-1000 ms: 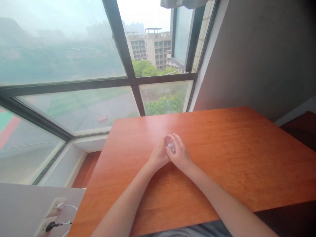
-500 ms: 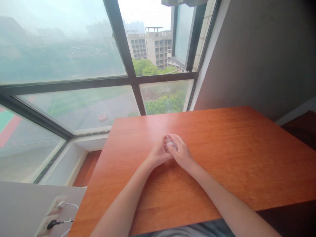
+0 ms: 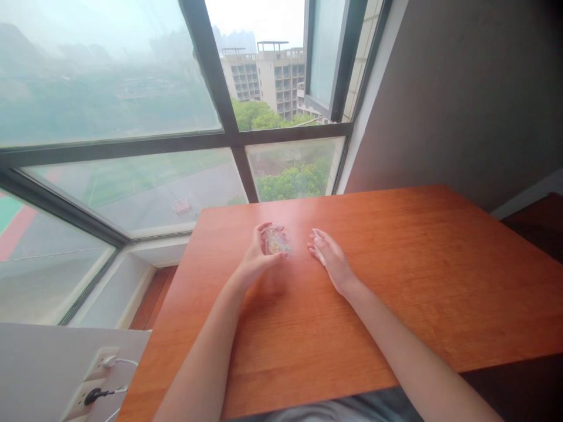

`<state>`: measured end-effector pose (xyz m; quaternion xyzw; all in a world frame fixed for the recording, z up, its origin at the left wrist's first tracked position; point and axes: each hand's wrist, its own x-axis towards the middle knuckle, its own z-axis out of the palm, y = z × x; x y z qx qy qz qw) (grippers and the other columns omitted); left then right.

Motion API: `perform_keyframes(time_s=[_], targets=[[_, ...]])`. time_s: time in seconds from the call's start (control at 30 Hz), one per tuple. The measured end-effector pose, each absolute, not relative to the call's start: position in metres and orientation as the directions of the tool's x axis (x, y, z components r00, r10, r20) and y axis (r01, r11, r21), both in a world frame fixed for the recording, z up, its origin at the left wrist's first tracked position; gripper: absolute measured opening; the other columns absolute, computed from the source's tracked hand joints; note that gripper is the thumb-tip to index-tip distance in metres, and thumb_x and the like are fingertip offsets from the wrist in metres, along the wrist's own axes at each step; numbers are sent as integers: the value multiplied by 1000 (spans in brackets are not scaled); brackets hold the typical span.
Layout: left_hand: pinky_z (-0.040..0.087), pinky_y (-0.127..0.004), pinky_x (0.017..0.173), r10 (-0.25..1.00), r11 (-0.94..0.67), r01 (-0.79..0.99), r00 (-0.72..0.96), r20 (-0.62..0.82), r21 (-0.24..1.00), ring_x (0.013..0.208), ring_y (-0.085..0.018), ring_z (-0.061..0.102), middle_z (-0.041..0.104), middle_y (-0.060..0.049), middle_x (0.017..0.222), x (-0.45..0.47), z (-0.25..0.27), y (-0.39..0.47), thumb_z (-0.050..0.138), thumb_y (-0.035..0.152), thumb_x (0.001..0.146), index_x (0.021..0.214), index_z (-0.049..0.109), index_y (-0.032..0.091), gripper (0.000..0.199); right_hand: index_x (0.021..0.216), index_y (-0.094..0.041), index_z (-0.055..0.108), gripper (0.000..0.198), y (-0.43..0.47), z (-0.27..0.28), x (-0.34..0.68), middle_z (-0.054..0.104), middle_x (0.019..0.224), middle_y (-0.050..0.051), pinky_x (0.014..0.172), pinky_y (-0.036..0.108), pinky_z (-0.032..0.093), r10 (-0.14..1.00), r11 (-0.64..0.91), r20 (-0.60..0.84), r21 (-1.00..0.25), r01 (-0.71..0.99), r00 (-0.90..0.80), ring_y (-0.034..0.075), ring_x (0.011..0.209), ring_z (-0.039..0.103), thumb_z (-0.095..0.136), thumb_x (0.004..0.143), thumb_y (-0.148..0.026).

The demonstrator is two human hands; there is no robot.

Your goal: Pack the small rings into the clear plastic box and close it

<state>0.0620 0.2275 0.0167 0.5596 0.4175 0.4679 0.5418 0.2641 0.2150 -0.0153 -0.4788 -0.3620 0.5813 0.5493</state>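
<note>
My left hand (image 3: 255,253) grips a small clear plastic box (image 3: 277,239) between thumb and fingers, just above the table. Small coloured bits, some yellowish and reddish, show through its walls; what they are is too blurred to tell. To the right, apart from the box, my right hand (image 3: 331,258) is curled with its thumb side up. A thin, clear whitish piece (image 3: 319,251) lies between its thumb and fingers, its exact shape partly hidden by the hand.
Beneath both hands spreads a reddish-brown wooden table (image 3: 417,275). Behind it stands a dark-framed window (image 3: 237,138), with one pane swung outward. At lower left, wall sockets (image 3: 90,381) hold plugs with cords. A grey wall (image 3: 457,105) rises at the right.
The hands, together around the clear box before, have parted. My left hand has moved left with the box; my right hand has shifted slightly right with the clear piece.
</note>
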Motion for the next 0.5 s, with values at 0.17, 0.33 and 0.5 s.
perform_keyframes(time_s=[0.17,0.33,0.5], targets=[[44,-47,102,995,-39,299,102,8,954,122,-30,52,51,-9,132,14,37,228,81,29,62,131,42,28,80,126,-22,59,58,216,-15,266,56,135,11,100,40,48,992,-109,-120,-971,-211,42,25,117,58,66,77,-51],[37,-48,109,989,-19,534,133,-63,845,124,-30,50,49,-9,135,-12,42,224,78,34,63,139,45,29,83,125,-23,60,54,217,-20,265,57,136,11,102,44,47,1000,-22,-23,-996,-83,16,27,122,56,63,79,-51],[40,-47,106,996,42,555,39,-77,831,118,-30,54,52,-10,129,-28,45,223,78,42,63,144,40,29,90,124,-23,60,50,217,-21,266,58,134,11,105,43,44,1000,26,26,-999,-34,5,26,129,50,61,82,-48]])
